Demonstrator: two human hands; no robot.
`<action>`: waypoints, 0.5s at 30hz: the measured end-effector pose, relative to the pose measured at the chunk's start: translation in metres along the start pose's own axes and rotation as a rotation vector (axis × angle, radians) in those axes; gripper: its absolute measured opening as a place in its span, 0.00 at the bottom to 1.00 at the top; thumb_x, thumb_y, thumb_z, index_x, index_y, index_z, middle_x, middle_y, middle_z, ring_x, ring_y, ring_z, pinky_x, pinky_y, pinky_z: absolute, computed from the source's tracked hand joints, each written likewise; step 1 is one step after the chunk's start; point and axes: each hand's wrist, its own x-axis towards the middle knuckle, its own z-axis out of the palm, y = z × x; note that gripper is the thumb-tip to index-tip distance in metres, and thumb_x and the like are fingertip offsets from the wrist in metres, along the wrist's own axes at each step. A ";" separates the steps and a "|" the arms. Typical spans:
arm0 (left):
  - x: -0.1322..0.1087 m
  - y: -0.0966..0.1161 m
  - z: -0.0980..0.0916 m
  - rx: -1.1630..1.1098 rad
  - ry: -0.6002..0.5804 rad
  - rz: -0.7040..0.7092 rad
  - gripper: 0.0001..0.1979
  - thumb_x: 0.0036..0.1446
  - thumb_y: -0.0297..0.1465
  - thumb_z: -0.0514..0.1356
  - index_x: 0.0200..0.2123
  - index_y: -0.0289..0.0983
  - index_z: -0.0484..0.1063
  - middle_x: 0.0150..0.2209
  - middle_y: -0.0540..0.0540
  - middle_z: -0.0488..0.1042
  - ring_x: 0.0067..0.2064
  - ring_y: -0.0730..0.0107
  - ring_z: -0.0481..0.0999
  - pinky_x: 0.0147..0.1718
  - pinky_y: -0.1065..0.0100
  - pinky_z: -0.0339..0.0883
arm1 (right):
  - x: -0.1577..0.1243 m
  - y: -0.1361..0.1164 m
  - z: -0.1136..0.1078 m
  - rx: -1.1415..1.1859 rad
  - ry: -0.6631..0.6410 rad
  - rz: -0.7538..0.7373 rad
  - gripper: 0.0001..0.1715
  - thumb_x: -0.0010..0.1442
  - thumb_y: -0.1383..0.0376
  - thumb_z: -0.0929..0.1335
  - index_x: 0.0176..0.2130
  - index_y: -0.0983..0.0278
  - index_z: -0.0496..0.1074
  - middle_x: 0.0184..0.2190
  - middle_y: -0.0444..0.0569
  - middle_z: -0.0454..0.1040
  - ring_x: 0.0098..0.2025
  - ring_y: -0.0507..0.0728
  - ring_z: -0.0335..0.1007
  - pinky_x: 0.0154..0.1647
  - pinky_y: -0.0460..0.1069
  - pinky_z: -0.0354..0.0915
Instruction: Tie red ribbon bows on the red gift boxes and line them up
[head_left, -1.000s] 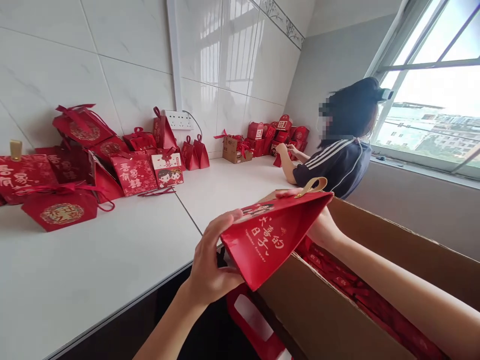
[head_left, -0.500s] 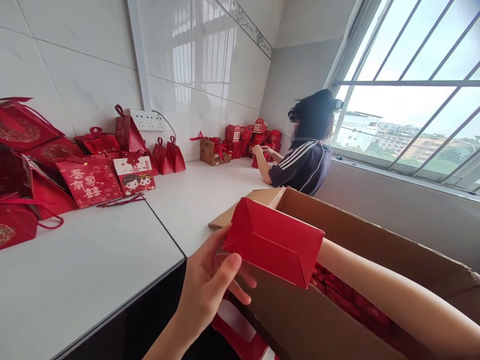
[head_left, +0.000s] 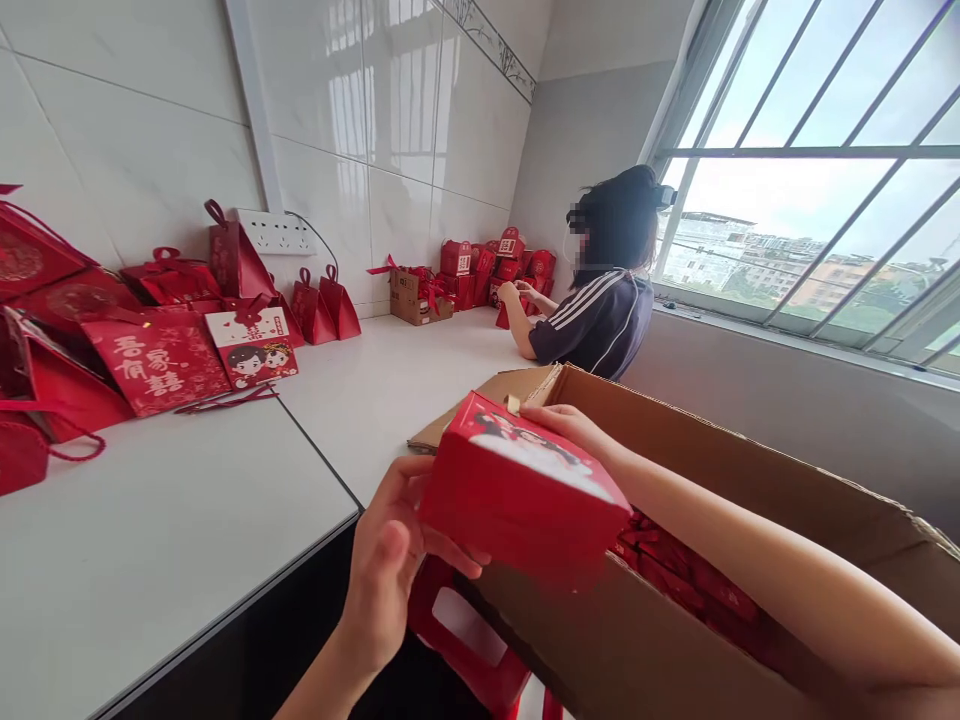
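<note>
Red card box (head_left: 517, 510) at centre frame, tilted, in the air by the near wall of the open carton (head_left: 637, 640). Left hand (head_left: 382, 575): fingers against the box's left end and underside, thumb standing apart, so I log that grip as loose. Right hand (head_left: 577, 432): fingers at the top by the pale loop (head_left: 513, 405); I judge that grip clamped on the box, though part of it is hidden from me.

Progress, my reading: this box looks folded to full shape, not yet set down. Done, by appearance: shaped boxes heaped at left of frame, lettered box (head_left: 157, 370) and cartoon box (head_left: 259, 345) among them, two small peaked boxes (head_left: 337, 310) farther along the tabletop (head_left: 187, 520). Remaining, perhaps: red packets (head_left: 697, 590) in the carton, lower right; I cannot count them.

Around: small carton (head_left: 411, 297) and far red boxes (head_left: 517, 262), upper centre; co-worker (head_left: 600, 320) near them, handling a red piece. Loose ribbon (head_left: 225, 400) before the left heap.

In the way: right forearm (head_left: 750, 510) across the carton's opening; carton flap (head_left: 517, 380) jutting over the tabletop.
</note>
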 end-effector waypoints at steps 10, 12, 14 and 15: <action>-0.028 -0.050 -0.024 0.039 -0.094 -0.158 0.41 0.40 0.51 0.67 0.55 0.42 0.62 0.49 0.37 0.72 0.47 0.46 0.75 0.39 0.58 0.74 | -0.047 -0.033 0.005 -0.643 0.223 -0.718 0.26 0.58 0.55 0.65 0.16 0.64 0.57 0.15 0.39 0.53 0.19 0.45 0.45 0.17 0.43 0.44; -0.029 -0.053 -0.024 0.092 -0.091 -0.116 0.41 0.39 0.51 0.67 0.55 0.42 0.61 0.47 0.37 0.73 0.48 0.44 0.74 0.38 0.56 0.74 | -0.055 -0.034 0.008 -0.675 0.200 -0.724 0.25 0.60 0.56 0.64 0.17 0.64 0.58 0.15 0.40 0.53 0.19 0.46 0.45 0.17 0.43 0.45; -0.030 -0.053 -0.024 0.133 -0.101 -0.064 0.39 0.39 0.50 0.67 0.54 0.44 0.61 0.46 0.38 0.74 0.47 0.45 0.75 0.38 0.56 0.75 | -0.057 -0.033 0.009 -0.686 0.196 -0.726 0.25 0.60 0.56 0.63 0.17 0.64 0.58 0.16 0.40 0.53 0.19 0.46 0.45 0.17 0.43 0.45; -0.030 -0.053 -0.023 0.143 -0.089 -0.041 0.39 0.39 0.50 0.67 0.54 0.45 0.61 0.46 0.39 0.74 0.47 0.46 0.75 0.37 0.56 0.75 | -0.057 -0.032 0.007 -0.688 0.198 -0.729 0.25 0.60 0.55 0.63 0.17 0.64 0.58 0.16 0.40 0.53 0.19 0.46 0.45 0.17 0.43 0.45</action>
